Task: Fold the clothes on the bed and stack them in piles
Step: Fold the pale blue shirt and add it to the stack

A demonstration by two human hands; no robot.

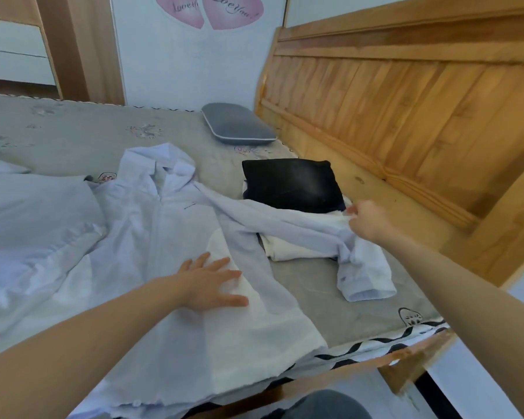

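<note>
The left hand point(211, 281) presses flat on the shirt point(164, 237); the right hand point(365, 220) pinches its sleeve point(300, 228), probably to fold it inward next.

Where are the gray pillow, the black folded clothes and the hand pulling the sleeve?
gray pillow point(236, 124): head view, middle of its top.
black folded clothes point(291, 181): head view, center of the top face.
right hand point(368, 220): head view, back of the hand.
</note>
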